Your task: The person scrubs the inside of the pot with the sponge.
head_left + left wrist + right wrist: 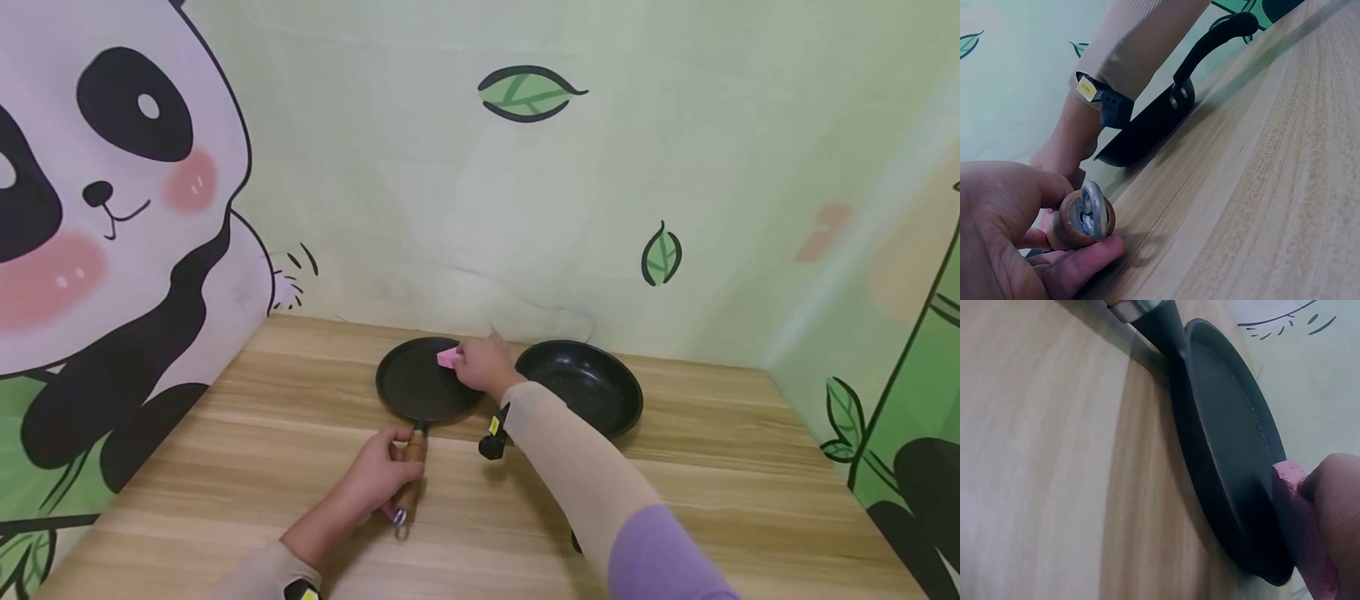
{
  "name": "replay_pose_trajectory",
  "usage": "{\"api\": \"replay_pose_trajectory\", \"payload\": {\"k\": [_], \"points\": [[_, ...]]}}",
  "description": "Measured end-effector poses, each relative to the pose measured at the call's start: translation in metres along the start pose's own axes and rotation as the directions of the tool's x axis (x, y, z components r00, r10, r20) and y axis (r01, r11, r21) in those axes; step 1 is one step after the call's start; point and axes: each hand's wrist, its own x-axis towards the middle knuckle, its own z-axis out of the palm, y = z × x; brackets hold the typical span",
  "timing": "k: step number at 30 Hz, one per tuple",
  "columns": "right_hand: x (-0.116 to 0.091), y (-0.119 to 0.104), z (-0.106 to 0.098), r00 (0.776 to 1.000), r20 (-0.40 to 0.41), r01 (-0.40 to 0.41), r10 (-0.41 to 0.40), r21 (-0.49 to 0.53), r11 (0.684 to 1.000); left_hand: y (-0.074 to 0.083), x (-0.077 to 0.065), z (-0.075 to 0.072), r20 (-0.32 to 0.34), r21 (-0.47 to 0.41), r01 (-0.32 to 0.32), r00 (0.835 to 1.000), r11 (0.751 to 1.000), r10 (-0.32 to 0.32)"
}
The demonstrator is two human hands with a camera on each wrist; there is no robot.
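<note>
A flat black griddle pan (pixel 411 379) with a wooden handle (pixel 413 454) lies on the wooden table. My left hand (pixel 372 471) grips that handle; in the left wrist view the fingers curl about its end, where a metal hanging ring (pixel 1094 209) sticks out. Between the fingers and thumb of my right hand (pixel 486 364) is a pink sponge (pixel 448 358), held at the pan's far right side. The right wrist view shows the sponge (pixel 1304 531) against the pan's rim; whether it touches the cooking surface is hard to tell.
To the right stands a deeper black frying pan (pixel 600 387), partly behind my right forearm. Its black handle (pixel 1213 44) rises towards the front in the left wrist view. A printed wall (pixel 420 192) with a panda and leaves closes off the table's back.
</note>
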Motion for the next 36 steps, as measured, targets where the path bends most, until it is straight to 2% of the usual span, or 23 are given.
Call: {"api": "replay_pose_trajectory", "payload": {"k": [5, 13, 22, 30, 36], "points": [[0.004, -0.008, 0.008, 0.999, -0.033, -0.043, 0.044, 0.036, 0.998, 0.000, 0.000, -0.001, 0.002, 0.002, 0.002, 1.000, 1.000, -0.002], [0.008, -0.014, 0.017, 0.991, -0.118, -0.053, 0.062, 0.076, 0.996, 0.000, 0.001, 0.000, 0.004, 0.001, -0.013, 1.000, 1.000, 0.013], [0.007, -0.023, 0.023, 0.989, -0.115, -0.079, 0.093, 0.119, 0.990, -0.002, 0.001, -0.001, 0.005, 0.002, -0.030, 1.000, 1.000, 0.030], [0.010, -0.030, 0.035, 0.992, -0.099, -0.074, 0.084, 0.098, 0.992, 0.000, -0.002, 0.001, 0.026, 0.023, -0.030, 0.999, 0.999, 0.029], [0.014, -0.034, 0.034, 0.996, -0.093, -0.004, 0.010, 0.069, 0.998, 0.002, -0.002, -0.001, 0.014, 0.029, -0.036, 0.999, 0.999, 0.036]]}}
